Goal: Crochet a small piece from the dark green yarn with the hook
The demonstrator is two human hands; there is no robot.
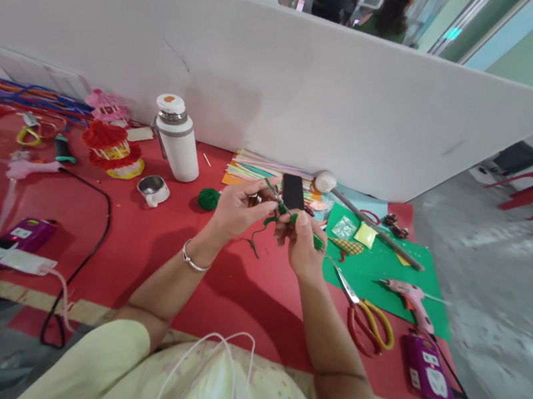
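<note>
Head view: both hands (239,209) (301,242) pinch a green pipe cleaner (289,215); no legible writing.

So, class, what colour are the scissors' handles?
Yellow and red scissors' handles, clearest in the head view.

near edge: bare red table (241,297) under both forearms
left: cable (101,227), cup (153,190), flask (178,138)
right: scissors (364,309), glue gun (410,300), green sheet (385,279)
back: white board (282,101) walls off the table; paper stack (256,169) just before it
</note>
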